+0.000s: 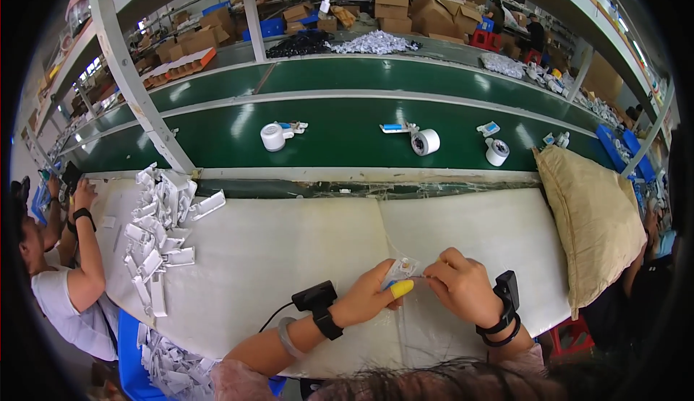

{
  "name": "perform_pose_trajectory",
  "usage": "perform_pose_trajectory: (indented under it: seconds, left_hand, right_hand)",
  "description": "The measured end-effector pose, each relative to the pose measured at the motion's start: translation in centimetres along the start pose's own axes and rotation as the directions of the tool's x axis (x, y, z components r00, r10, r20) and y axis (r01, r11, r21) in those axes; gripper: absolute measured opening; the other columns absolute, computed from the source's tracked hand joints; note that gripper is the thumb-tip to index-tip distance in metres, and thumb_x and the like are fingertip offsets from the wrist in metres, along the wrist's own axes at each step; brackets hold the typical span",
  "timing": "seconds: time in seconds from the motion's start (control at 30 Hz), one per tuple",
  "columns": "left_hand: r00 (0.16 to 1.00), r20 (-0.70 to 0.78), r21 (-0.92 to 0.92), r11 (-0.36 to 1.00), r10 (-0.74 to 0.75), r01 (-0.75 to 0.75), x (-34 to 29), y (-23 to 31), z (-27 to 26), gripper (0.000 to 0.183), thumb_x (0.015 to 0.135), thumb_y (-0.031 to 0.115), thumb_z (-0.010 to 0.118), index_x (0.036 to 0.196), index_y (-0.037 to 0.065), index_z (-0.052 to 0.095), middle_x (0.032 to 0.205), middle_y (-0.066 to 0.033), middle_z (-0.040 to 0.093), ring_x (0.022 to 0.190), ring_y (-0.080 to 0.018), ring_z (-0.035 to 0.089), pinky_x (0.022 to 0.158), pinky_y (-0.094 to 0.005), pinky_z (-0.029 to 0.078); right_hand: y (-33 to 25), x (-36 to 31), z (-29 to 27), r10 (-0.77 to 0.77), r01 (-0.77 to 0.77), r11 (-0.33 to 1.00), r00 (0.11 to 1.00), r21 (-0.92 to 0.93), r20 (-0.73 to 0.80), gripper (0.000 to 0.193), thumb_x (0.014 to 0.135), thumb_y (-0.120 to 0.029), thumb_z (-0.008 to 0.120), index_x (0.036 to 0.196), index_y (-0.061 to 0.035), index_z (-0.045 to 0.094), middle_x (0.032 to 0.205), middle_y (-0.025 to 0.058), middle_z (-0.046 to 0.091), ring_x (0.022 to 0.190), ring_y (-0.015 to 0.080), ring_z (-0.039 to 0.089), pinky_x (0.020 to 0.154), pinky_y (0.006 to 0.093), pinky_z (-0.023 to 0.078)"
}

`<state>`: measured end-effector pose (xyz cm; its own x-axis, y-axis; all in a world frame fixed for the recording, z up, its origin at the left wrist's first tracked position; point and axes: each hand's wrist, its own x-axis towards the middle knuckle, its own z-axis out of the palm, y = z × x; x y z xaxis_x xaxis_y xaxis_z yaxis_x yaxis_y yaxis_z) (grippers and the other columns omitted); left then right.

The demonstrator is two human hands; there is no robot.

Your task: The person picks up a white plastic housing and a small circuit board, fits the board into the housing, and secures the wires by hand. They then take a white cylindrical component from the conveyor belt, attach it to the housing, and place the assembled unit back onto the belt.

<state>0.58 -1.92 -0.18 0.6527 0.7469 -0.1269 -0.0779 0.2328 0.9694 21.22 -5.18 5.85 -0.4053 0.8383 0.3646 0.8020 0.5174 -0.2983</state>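
A small white plastic part (406,266) with a bit of blue beneath it is held in my left hand (370,292). A yellow cover wraps that hand's thumb, which presses along the part's near side. My right hand (460,287) is closed in a pinch at the part's right edge. Whatever its fingertips grip is too small to make out. Both hands are just above the pale table (289,256). To the left lies a pile of white plastic housings (155,235), well apart from my hands.
Beyond the table runs a green conveyor belt (332,130), carrying round white units (273,137) with small parts attached. A tan sack (589,227) stands at the right. The blue bin (130,354) at lower left holds more white pieces. Another person (65,285) works at the left.
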Motion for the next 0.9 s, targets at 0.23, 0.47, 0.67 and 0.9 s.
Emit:
perform_pose_trajectory:
  seconds: [0.23,0.47,0.67,0.9]
  left_hand:
    - [0.997,-0.071,-0.173,0.983,0.041,-0.053,-0.3,0.4,0.1,0.029,0.103,0.025,0.038,0.123,0.006,0.044,0.090,-0.0079,0.057,0.069,-0.0137,0.056,0.060,-0.0295,0.052]
    - [0.996,-0.080,-0.300,0.954,-0.031,0.006,-0.4,0.1,-0.1,0.030,0.102,0.028,0.040,0.121,0.006,0.045,0.087,-0.0085,0.058,0.064,-0.0145,0.057,0.054,-0.0304,0.053]
    - [0.997,-0.065,-0.222,0.973,0.043,-0.057,-0.6,-0.2,0.1,0.027,0.098,0.014,0.040,0.123,0.004,0.042,0.091,-0.0080,0.057,0.063,-0.0144,0.057,0.054,-0.0300,0.052]
    - [0.991,-0.063,-0.177,0.976,0.115,-0.124,-1.1,0.7,0.3,0.034,0.094,0.005,0.037,0.128,0.004,0.039,0.096,-0.0072,0.055,0.074,-0.0136,0.056,0.061,-0.0286,0.051]
  right_hand:
    - [0.0,0.8,2.3,-0.040,0.054,0.997,0.969,0.051,-0.243,0.017,0.072,-0.002,0.073,0.080,-0.0057,0.059,0.066,0.0046,0.056,0.046,0.0181,0.056,0.043,0.0285,0.044]
    - [-0.1,0.5,3.4,-0.153,0.204,0.972,0.928,0.119,-0.341,0.019,0.070,-0.002,0.075,0.082,-0.0061,0.061,0.070,0.0056,0.060,0.053,0.0211,0.059,0.046,0.0307,0.047]
    - [-0.9,0.2,3.7,-0.060,0.169,0.940,0.936,0.295,-0.346,0.020,0.071,0.001,0.075,0.086,-0.0039,0.062,0.078,0.0098,0.063,0.061,0.0234,0.062,0.053,0.0303,0.050]
    - [-0.3,0.0,4.4,-0.059,0.182,0.919,0.941,0.350,-0.334,0.021,0.076,0.003,0.072,0.094,-0.0021,0.062,0.089,0.0121,0.066,0.074,0.0246,0.065,0.066,0.0309,0.052]
